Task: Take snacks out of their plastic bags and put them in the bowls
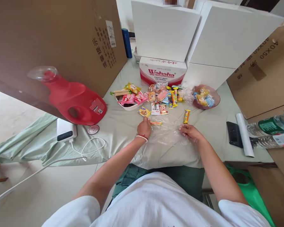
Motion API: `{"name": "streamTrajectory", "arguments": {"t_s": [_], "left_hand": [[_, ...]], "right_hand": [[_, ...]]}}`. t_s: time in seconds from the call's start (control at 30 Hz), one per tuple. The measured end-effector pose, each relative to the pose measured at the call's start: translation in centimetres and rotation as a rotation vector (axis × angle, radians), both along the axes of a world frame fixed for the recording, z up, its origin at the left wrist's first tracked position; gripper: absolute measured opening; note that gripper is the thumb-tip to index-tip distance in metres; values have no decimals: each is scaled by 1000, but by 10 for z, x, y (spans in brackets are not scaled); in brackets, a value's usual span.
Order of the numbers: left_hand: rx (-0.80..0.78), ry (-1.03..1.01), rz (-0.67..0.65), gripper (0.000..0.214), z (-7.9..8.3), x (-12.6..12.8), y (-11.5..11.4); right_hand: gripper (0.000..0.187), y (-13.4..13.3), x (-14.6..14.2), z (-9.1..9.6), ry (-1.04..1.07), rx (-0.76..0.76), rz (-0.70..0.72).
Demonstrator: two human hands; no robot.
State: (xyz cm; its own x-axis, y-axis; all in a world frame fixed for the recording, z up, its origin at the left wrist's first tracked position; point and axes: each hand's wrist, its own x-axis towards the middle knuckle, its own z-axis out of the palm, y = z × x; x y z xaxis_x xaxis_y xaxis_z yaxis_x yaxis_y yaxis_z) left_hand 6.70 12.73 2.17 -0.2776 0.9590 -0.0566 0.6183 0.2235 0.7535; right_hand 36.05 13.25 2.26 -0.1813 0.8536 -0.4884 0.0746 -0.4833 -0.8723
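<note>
A clear plastic bag [167, 134] lies spread on the cloth in front of me. My left hand [144, 128] is closed at the bag's left edge, its fingertips just below a yellow snack packet [144, 111]. Pinched at the bag's right edge is my right hand [190, 132]. A thin yellow-and-pink snack stick [156, 123] lies at the bag's upper left, beside my left hand; I cannot tell whether it is inside. Another yellow stick packet [186, 116] stands out just above my right fingers. A white-and-red packet [163, 109] lies beyond the bag.
Behind are a snack pile [161, 94], a white bowl of snacks [130, 107] and a pink bowl [207, 105] by a Wahaha box [163, 71]. At left stand a red jug [77, 101] and a power bank [66, 129] with a cable. Bottles [271, 126] and a phone [234, 135] lie right.
</note>
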Motion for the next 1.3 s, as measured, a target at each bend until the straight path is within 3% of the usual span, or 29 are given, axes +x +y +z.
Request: {"name": "streamTrajectory", "arguments": {"t_s": [0.1,0.17,0.23,0.3,0.4,0.47,0.6,0.73,0.77,0.83,0.93,1.0,1.07,1.17,1.3], "left_hand": [[57,62,79,34,-6,3,-3],[200,139,112,44,-9,5,-15],[351,221,57,45,-12,5,-29],[402,266,-181,36,-14,4,-40],[348,342,-619,38,-16,4,-49],[296,450,-726,48,-18,5,-53],[181,617,-706,61,-18,8,-70],[165,618,-651,62,-7,13,-91],[170,600,-652,60,-3,14,-95],[169,564,-650,55,4,15,-98],[128,562,-597,50,8,12,-93],[107,599,-570,49,5,7,-87],[113,629,-591,47,0,2,-81],[163,641,-644,45,-10,-6,-76],[209,640,-723,51,-21,-13,-77]], "right_hand": [[60,3,-2,2,90,22,-58],[59,2,-4,3,85,24,-75],[57,0,-6,3,52,25,-76],[55,-2,-8,2,17,27,-67],[54,0,-4,-2,-51,16,-34],[56,5,6,-4,-91,21,-35],[53,10,34,2,-253,122,-218],[34,-14,30,21,-781,538,-429],[29,-25,19,25,-856,668,-400],[27,-50,-10,27,-878,867,-197],[34,-83,-50,16,-856,987,231],[44,-97,-61,4,-885,1019,403],[53,-106,-55,-8,-905,1047,499],[66,-116,-24,-18,-904,1056,592],[65,-130,29,-21,-882,996,598]]}}
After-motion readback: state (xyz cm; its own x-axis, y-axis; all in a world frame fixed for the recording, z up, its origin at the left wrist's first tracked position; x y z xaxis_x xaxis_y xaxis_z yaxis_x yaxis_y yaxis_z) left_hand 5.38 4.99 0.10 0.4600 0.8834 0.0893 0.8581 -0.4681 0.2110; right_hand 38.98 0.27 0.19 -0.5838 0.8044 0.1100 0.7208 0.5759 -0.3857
